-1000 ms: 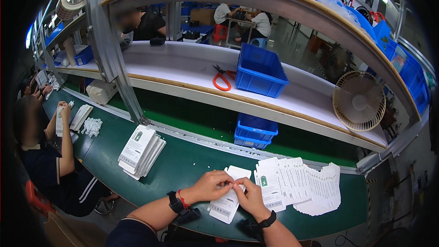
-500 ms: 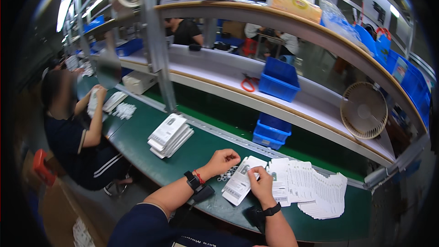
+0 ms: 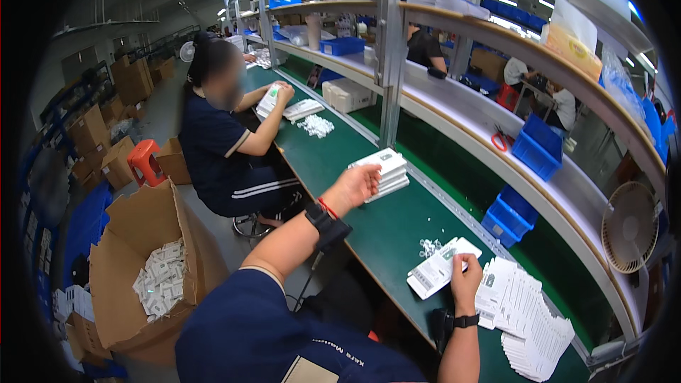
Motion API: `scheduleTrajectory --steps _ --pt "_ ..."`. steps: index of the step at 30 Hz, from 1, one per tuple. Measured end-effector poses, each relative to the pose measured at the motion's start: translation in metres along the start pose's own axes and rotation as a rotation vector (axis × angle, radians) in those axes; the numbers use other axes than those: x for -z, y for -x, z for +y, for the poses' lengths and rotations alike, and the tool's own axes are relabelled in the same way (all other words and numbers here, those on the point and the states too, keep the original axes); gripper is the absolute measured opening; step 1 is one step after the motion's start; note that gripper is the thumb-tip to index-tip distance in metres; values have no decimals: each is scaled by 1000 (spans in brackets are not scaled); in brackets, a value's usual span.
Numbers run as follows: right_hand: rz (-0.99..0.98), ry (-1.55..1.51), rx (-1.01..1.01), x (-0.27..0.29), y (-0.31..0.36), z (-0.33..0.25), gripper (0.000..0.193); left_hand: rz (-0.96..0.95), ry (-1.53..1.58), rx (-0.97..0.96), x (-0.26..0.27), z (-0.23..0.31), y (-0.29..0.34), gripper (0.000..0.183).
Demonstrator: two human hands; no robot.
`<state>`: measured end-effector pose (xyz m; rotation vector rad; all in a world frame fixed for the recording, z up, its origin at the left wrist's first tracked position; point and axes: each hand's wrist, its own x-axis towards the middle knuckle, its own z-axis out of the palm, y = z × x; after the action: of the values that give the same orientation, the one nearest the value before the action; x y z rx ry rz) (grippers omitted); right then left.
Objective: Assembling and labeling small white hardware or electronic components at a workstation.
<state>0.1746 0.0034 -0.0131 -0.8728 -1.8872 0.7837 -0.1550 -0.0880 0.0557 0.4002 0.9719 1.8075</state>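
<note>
Packaging card (image 3: 441, 268), white and flat, sits pinched in the right hand (image 3: 464, 278): thumb on top, fingers curled under its right-hand end, the rest of it jutting out to the left, low over the green conveyor belt (image 3: 383, 230). By its look it is thin printed card, probably very light, stiff enough to hold its shape from one end but easy to crease if squeezed hard or bent across the middle. Its face looks smooth, so a light pinch near an edge or corner, as now, seems the safest hold; a grip on the middle would likely buckle it

The left hand (image 3: 357, 184) is stretched well out to the left, fingers loosely curled and partly open, touching or just over the near edge of a stack of white cards (image 3: 383, 170) lying on the belt; I cannot tell whether it has hold of one. Such a stack would likely slide and fan apart, so lifting the top one by its edge should work best

Between the hands, a small cluster of tiny white parts (image 3: 428, 247) lies on the belt just beside the held card. To the right of the right hand, fanned rows of more white cards (image 3: 528, 315) overlap one another. Farther along the belt a seated co-worker (image 3: 227, 135) handles similar cards
</note>
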Motion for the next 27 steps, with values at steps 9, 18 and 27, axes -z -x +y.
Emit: scheduleTrajectory --steps 9,18,27 --pt "52 -36 -22 7 3 2 12 -563 -646 251 -94 -97 4 15" --pt "39 -10 -115 11 1 0 13 -839 -758 -85 -118 -169 -37 24" --pt "67 -34 -122 9 2 10 13 -862 -860 -202 -111 -167 -19 21"
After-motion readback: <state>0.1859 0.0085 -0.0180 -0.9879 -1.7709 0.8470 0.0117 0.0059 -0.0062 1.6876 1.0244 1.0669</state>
